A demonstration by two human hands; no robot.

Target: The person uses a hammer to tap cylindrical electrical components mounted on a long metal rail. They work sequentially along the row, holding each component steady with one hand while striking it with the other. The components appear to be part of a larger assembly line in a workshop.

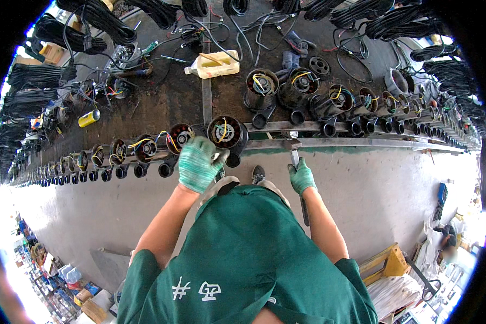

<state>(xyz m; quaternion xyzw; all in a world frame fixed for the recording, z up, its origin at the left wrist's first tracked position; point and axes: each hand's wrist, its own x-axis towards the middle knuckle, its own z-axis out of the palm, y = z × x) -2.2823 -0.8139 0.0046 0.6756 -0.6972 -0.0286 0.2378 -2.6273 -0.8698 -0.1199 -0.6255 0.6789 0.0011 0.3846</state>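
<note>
The right hand (302, 178), in green knit glove, grips a steel-headed hammer with dark handle (295, 157) close behind its head, presumably for control. The green-gloved left hand (196, 164) sits just beside a round black motor housing (225, 132); whether its fingers close on anything, I can't tell. That housing stands open-end-up at the bench edge, likely for easy access. White characters mark the dark-green cloth shirt (243, 248).

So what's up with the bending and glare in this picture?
Head view: the long grey metal rail curves toward the right rim, a fisheye effect; same head view: white glare washes out parts of both sides, and the smooth grey floor shows pale sheen.
</note>
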